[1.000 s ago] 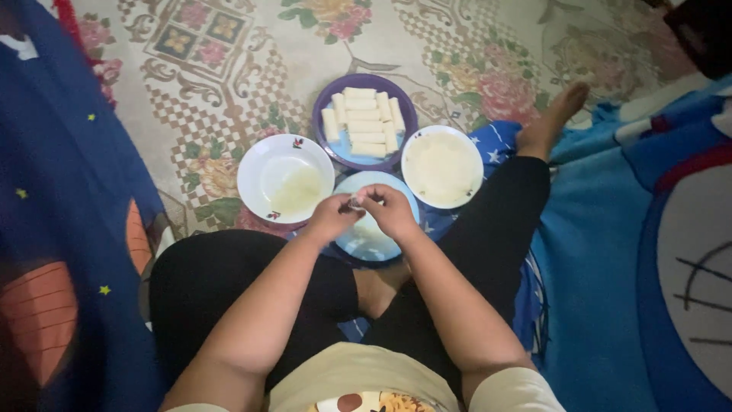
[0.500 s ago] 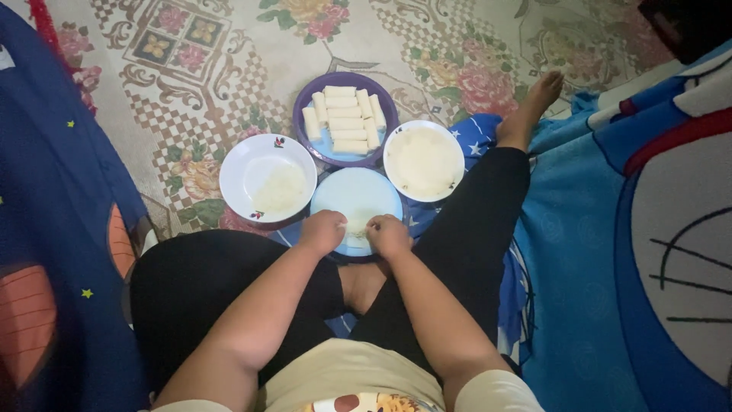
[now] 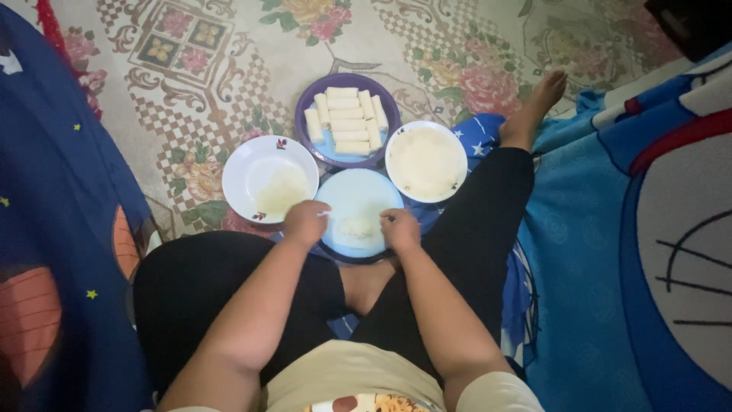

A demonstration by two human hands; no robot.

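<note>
Change: a second ago both hands met above the light blue plate [image 3: 358,210], pinching something small; now they are apart, one on each edge of it.
Meaning: it seems one piece is finished and the thin pale sheet [image 3: 357,226] on that plate is being spread.
Left hand [image 3: 305,223]: fingers curled at the plate's left rim; grip cannot be told.
Right hand [image 3: 399,229]: fingers bent at the right rim; hold unclear.
Around: purple plate [image 3: 309,103] with pale rolls [image 3: 347,122]; two white bowls [image 3: 244,172] and [image 3: 427,162].
Hidden: fingertips; bowl contents hard to make out.
</note>
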